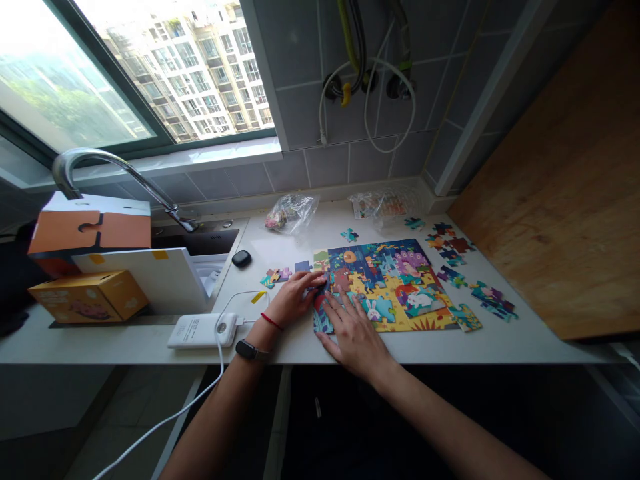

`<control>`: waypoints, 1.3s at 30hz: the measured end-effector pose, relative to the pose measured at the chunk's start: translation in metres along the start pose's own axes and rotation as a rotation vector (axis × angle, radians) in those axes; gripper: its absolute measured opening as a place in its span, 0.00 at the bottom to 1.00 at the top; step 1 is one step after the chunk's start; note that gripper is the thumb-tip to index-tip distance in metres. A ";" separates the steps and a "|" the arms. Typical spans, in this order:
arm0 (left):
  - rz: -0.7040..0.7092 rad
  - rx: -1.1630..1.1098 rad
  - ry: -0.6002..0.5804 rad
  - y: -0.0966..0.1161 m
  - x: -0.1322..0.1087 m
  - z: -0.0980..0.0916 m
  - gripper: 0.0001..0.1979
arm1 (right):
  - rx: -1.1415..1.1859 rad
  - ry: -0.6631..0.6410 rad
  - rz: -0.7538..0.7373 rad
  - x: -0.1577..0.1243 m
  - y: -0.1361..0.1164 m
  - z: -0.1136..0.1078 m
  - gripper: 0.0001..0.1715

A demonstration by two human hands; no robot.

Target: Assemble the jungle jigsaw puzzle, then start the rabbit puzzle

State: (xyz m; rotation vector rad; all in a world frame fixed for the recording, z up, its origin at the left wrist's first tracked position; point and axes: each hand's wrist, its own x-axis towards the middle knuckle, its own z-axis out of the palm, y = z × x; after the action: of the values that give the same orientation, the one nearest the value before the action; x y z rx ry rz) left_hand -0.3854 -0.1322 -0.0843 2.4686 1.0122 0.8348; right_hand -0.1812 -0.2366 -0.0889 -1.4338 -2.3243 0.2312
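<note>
The half-built jigsaw puzzle (385, 287) lies flat on the white counter (525, 343); its thin card pieces look light and stiff, apt to slide when nudged, and are probably best lifted by their edges. At the puzzle's left edge, the left hand (295, 298) has its fingers (315, 280) close together, though whether they pinch a piece cannot be told, while the right hand (356, 339) lies spread wide across the lower left corner, holding nothing. Loose pieces (493, 300) sit to the right, a clear plastic bag (291, 213) lies behind, and a white power bank (203, 330) lies to the left.
</note>
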 end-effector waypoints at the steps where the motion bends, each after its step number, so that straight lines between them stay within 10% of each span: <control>1: 0.001 0.013 -0.002 0.000 0.000 0.000 0.30 | 0.000 0.000 0.002 0.000 0.000 0.000 0.36; 16: -0.129 0.059 0.195 -0.014 -0.001 -0.006 0.13 | 0.006 0.010 0.012 0.004 -0.003 -0.002 0.36; 22: -0.305 0.166 0.152 -0.036 -0.008 0.000 0.26 | 0.007 0.001 0.013 0.004 -0.004 -0.003 0.35; 39: -0.248 -0.049 0.200 -0.028 -0.004 -0.013 0.27 | -0.006 -0.015 0.010 0.002 -0.003 -0.003 0.35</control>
State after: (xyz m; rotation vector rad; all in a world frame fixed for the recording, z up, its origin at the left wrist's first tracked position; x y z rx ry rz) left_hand -0.4108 -0.1147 -0.0907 2.1929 1.3175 1.0229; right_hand -0.1837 -0.2366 -0.0849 -1.4514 -2.3324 0.2385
